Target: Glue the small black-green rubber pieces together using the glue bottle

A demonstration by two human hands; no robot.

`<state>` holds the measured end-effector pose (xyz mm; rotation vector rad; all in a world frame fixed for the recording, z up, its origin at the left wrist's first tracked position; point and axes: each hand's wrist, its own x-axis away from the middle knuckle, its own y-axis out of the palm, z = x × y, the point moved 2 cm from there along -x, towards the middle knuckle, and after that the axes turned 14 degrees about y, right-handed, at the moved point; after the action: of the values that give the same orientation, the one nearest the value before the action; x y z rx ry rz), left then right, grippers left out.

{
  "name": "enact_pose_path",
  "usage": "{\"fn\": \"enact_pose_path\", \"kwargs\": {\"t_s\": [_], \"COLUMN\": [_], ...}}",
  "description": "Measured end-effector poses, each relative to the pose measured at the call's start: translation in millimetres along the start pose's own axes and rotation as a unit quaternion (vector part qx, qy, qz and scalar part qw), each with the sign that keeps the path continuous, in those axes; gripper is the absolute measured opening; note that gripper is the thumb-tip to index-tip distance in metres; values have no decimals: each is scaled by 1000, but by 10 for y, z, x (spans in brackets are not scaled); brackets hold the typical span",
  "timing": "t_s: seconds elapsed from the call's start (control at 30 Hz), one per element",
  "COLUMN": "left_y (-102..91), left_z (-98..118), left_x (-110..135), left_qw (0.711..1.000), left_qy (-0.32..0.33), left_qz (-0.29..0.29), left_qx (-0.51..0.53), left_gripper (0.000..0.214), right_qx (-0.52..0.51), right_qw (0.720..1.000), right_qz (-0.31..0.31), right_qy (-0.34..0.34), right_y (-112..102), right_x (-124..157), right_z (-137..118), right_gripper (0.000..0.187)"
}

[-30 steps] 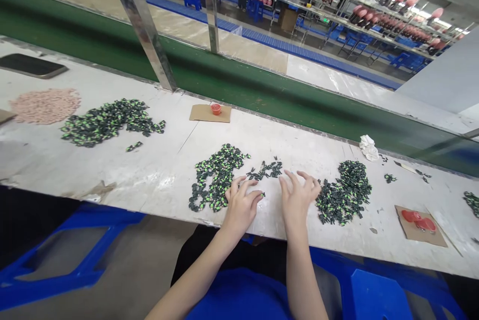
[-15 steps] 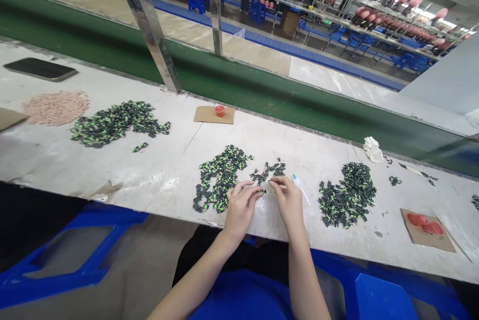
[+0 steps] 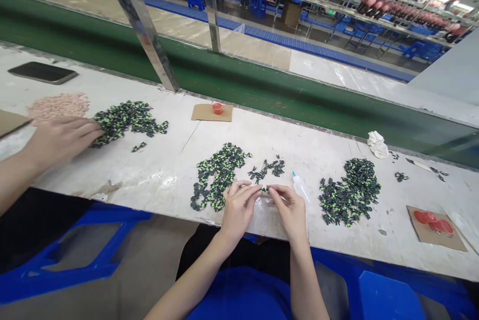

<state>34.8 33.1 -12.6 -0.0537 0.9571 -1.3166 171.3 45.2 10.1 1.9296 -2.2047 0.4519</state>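
Observation:
My left hand point(image 3: 238, 206) pinches a small dark piece with green marks point(image 3: 263, 190) between thumb and finger, over the table's near edge. Fingertips of my right hand point(image 3: 289, 209) press together at the other side of that piece; whether they hold a second part is too small to tell. Just beyond my hands lies a loose cluster of small black pieces point(image 3: 266, 169). A heap of black-and-green pieces point(image 3: 220, 173) spreads left of my left hand. Beside my right hand rests a white bottle with a blue tip point(image 3: 300, 186).
A co-worker's hand point(image 3: 65, 140) reaches over the left black-and-green pile point(image 3: 129, 118), near pale pink pieces point(image 3: 60, 105). An orange-red cup point(image 3: 217, 108) sits on cardboard. Another pile point(image 3: 350, 193) lies right, with crumpled tissue point(image 3: 377, 144), red lids point(image 3: 434, 222) and a phone point(image 3: 43, 72) farther off.
My right hand has come closer to my left, so the fingertips now meet around the small piece. A co-worker's hand has entered from the left onto the left pile.

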Motion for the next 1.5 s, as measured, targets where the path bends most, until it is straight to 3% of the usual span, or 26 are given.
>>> {"fn": "enact_pose_path", "kwargs": {"t_s": [0.13, 0.3, 0.47, 0.63, 0.73, 0.8, 0.97, 1.13, 1.27, 1.37, 1.43, 1.5], "left_y": [-6, -15, -51, -71, -71, -83, -153, -149, -112, -87, -83, -116], "left_z": [9, -12, 9, 64, 71, 72, 81, 76, 115, 127, 87, -11], "left_x": [-3, -29, -113, -162, -176, -198, -262, -250, -200, -184, -204, -265], "left_qw": [1000, 993, 970, 960, 963, 967, 978, 986, 985, 978, 972, 973], "left_qy": [-2, -59, -105, -111, -97, -72, 27, 64, 92, 98, 91, 65], "left_qz": [-15, -25, -31, -19, -21, -43, -125, -127, -129, -161, -197, -210], "left_qx": [25, 103, 217, 255, 250, 242, 163, 84, 68, 85, 92, 67], "left_gripper": [21, 18, 18, 17, 18, 18, 18, 19, 25, 21, 23, 32], "right_qx": [-42, -7, 52, 122, 150, 155, 88, 34, 52, 111, 166, 214], "right_qw": [998, 1000, 985, 933, 908, 910, 959, 980, 979, 966, 952, 931], "right_qz": [-30, -15, 12, 55, 75, 77, 55, 13, 3, 6, 39, 123], "right_qy": [26, -20, -164, -334, -383, -378, -262, -193, -199, -232, -255, -270], "right_y": [20, -11, -54, -67, -65, -69, -108, -99, -87, -159, -290, -493], "right_x": [5, 23, 61, 133, 162, 160, 102, 63, 87, 112, 113, 104], "right_z": [37, 60, 44, -31, -67, -74, -35, -9, -11, -19, -30, -51], "right_gripper": [27, 20, 9, 10, 14, 13, 18, 22, 18, 17, 15, 12]}}
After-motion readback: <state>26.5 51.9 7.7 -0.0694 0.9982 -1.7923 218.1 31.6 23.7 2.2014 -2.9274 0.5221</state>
